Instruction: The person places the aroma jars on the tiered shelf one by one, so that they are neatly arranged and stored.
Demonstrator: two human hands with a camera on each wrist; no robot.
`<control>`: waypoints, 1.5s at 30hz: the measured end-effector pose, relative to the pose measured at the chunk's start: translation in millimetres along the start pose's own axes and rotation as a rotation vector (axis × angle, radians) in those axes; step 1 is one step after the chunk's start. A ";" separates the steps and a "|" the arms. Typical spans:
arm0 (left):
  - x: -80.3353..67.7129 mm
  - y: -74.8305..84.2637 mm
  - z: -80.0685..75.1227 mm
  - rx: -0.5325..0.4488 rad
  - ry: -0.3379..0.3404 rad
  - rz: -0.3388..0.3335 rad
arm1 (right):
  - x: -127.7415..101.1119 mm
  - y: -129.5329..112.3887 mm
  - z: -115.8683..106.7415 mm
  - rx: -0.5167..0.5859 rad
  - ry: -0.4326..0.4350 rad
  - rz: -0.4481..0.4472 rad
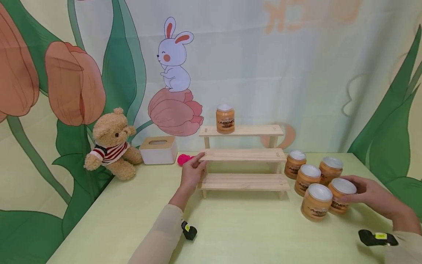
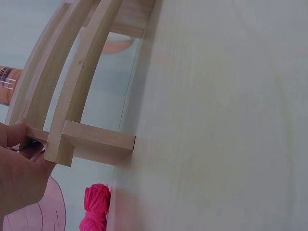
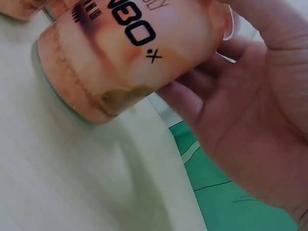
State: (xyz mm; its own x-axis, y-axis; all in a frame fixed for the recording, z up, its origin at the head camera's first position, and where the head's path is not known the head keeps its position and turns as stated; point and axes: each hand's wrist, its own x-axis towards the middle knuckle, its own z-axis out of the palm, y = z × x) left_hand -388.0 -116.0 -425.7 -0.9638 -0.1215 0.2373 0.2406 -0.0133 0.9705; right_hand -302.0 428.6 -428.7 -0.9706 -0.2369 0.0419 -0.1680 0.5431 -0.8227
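Note:
My right hand (image 1: 376, 194) holds an orange-labelled jar (image 1: 339, 200) with a pale lid at the table's right side. In the right wrist view, the fingers curl behind this jar (image 3: 106, 62), whose base is close to the tabletop. Beside it stand several matching jars (image 1: 316, 206). At centre is a three-tier wooden display stand (image 1: 244, 154). My left hand (image 1: 192, 172) grips its left end at the middle shelf, thumb and fingers around the wood (image 2: 36, 134). One more jar (image 1: 225, 120) sits upright on the top shelf, left of its middle.
A teddy bear (image 1: 112, 146) in a striped shirt sits at the table's back left. Next to it is a white tissue box (image 1: 159, 152) with a wooden lid. Bright pink yarn (image 1: 184, 159) lies just left of the stand. A printed curtain (image 1: 237, 66) hangs behind.

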 end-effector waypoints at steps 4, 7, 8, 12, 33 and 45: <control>0.2 1.7 2.1 0.000 0.015 -0.002 | -1.8 4.0 -0.9 0.044 -0.002 -0.012; 1.2 1.4 2.9 -0.010 0.006 0.005 | -3.4 8.9 -0.4 0.090 0.001 -0.019; 1.3 1.4 3.3 -0.014 0.001 0.007 | -4.1 10.5 -0.4 0.095 0.009 -0.023; 1.9 -0.7 3.8 -0.017 0.000 0.004 | -8.6 10.8 -3.3 0.070 0.088 -0.026; 0.8 -1.9 2.8 -0.017 -0.005 0.002 | -12.9 -112.4 -8.8 -0.044 0.298 -0.051; 0.9 -3.2 4.9 -0.028 0.008 -0.002 | 18.9 -167.3 63.0 -0.013 0.195 -0.104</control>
State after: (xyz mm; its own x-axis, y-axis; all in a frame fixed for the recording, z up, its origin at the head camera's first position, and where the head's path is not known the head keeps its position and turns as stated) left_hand -390.1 -111.2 -428.4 -0.9635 -0.1296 0.2344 0.2414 -0.0411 0.9695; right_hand -281.3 282.5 -326.0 -0.9627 -0.1328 0.2358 -0.2699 0.5341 -0.8012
